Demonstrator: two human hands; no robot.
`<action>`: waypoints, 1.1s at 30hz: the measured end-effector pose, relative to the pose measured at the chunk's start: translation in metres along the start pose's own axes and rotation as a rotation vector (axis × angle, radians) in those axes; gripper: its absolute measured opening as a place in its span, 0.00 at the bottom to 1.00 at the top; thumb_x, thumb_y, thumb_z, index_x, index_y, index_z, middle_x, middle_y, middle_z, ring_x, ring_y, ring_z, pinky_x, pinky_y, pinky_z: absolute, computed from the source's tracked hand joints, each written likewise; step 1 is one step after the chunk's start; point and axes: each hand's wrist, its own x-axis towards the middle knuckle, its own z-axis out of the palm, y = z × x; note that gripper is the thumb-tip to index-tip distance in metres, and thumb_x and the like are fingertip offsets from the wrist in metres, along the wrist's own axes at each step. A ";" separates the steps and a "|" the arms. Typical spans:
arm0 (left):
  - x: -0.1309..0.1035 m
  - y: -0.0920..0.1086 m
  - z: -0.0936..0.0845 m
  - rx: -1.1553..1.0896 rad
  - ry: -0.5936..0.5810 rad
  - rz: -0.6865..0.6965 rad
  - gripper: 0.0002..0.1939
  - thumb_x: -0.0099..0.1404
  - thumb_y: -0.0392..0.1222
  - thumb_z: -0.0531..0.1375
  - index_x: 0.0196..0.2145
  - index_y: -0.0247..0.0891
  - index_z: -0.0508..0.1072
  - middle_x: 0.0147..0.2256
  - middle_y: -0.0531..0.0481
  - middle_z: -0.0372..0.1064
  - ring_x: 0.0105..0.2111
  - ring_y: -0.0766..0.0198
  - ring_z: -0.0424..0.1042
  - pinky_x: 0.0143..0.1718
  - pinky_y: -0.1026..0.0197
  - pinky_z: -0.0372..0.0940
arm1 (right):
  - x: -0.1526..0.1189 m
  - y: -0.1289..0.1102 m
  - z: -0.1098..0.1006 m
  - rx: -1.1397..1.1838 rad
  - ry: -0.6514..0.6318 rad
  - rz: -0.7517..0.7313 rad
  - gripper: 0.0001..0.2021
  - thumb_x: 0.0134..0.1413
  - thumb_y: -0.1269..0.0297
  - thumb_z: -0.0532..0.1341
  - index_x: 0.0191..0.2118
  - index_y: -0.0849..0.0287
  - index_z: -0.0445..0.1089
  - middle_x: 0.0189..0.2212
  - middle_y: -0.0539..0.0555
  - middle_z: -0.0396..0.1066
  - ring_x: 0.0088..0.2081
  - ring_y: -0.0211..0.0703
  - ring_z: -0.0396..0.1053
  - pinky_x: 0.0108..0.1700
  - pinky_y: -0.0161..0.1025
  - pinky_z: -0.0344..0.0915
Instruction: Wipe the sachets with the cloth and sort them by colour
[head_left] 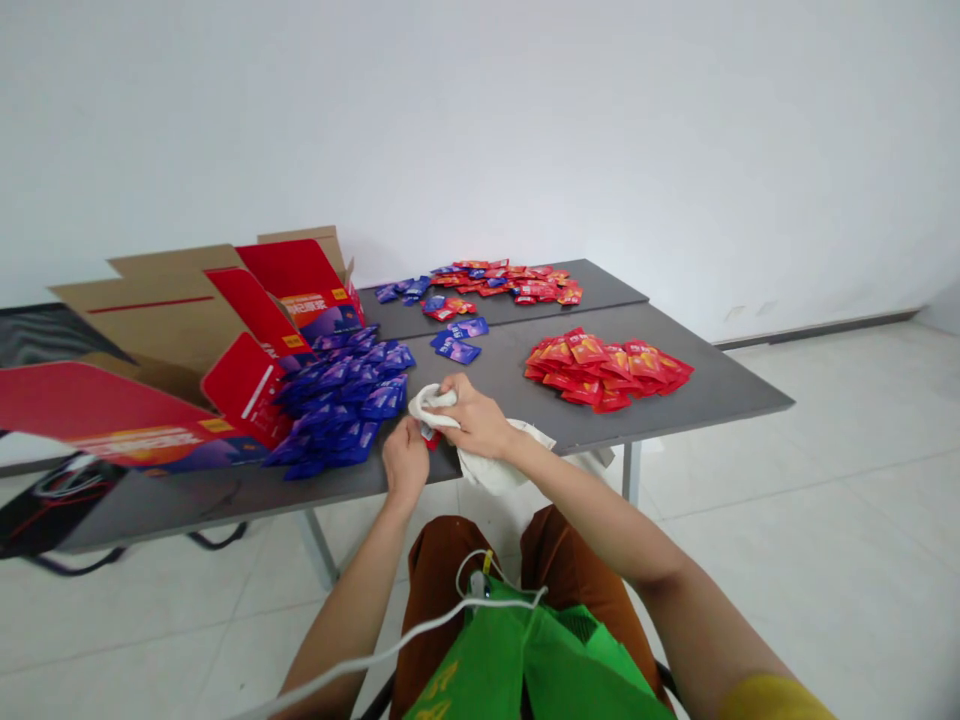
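Note:
My right hand is closed around a bunched white cloth, whose loose end hangs over the table's front edge. Close beside it, my left hand has its fingers curled shut at the edge of a red packet. Most of that packet is hidden under the cloth and fingers. Just left of my hands lies a big heap of blue packets. Two loose blue packets rest on the table beyond my hands, and a pile of red packets lies to the right.
Open cardboard boxes with red and blue printing stand on the left of the dark table. Mixed red and blue packets lie along the back by the white wall. A white cable crosses my green apron.

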 end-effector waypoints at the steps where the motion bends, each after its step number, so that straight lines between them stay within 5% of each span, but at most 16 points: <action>1: 0.003 -0.003 -0.002 -0.122 0.000 -0.060 0.16 0.66 0.42 0.48 0.37 0.37 0.75 0.35 0.44 0.75 0.37 0.58 0.72 0.39 0.59 0.64 | 0.000 -0.003 0.010 0.004 -0.018 -0.041 0.19 0.63 0.58 0.53 0.58 0.46 0.64 0.57 0.54 0.50 0.57 0.47 0.55 0.57 0.42 0.57; 6: 0.018 -0.007 -0.016 -0.795 -0.145 -0.568 0.11 0.63 0.36 0.52 0.39 0.33 0.72 0.31 0.45 0.75 0.30 0.60 0.75 0.37 0.54 0.70 | 0.015 0.002 0.045 -0.076 -0.072 0.058 0.22 0.65 0.54 0.51 0.60 0.56 0.62 0.64 0.60 0.44 0.58 0.53 0.53 0.59 0.51 0.54; 10: 0.024 -0.002 -0.025 -0.926 -0.220 -0.768 0.09 0.65 0.35 0.51 0.36 0.30 0.70 0.28 0.42 0.74 0.28 0.59 0.75 0.37 0.50 0.72 | 0.032 0.011 0.047 -0.139 -0.151 0.175 0.21 0.67 0.54 0.47 0.60 0.53 0.62 0.64 0.55 0.51 0.58 0.53 0.53 0.58 0.51 0.55; 18: 0.019 -0.002 -0.024 -1.050 -0.076 -0.722 0.09 0.63 0.34 0.52 0.32 0.30 0.71 0.26 0.44 0.74 0.30 0.59 0.76 0.35 0.52 0.73 | 0.004 -0.007 0.038 0.033 -0.228 -0.079 0.22 0.67 0.51 0.47 0.63 0.43 0.56 0.64 0.47 0.55 0.64 0.49 0.46 0.59 0.51 0.51; 29: 0.027 0.002 -0.022 -1.087 -0.211 -0.716 0.11 0.65 0.28 0.49 0.39 0.26 0.69 0.28 0.40 0.75 0.29 0.57 0.77 0.36 0.50 0.74 | 0.041 0.030 0.038 0.129 -0.281 0.339 0.32 0.68 0.50 0.32 0.61 0.59 0.62 0.61 0.60 0.58 0.63 0.47 0.51 0.60 0.46 0.50; 33: 0.021 0.005 -0.027 -1.107 -0.233 -0.746 0.11 0.65 0.28 0.49 0.43 0.24 0.68 0.29 0.37 0.75 0.31 0.54 0.77 0.39 0.47 0.73 | 0.037 0.032 0.037 0.081 -0.223 0.376 0.28 0.68 0.50 0.37 0.62 0.56 0.59 0.63 0.60 0.55 0.65 0.50 0.45 0.61 0.54 0.45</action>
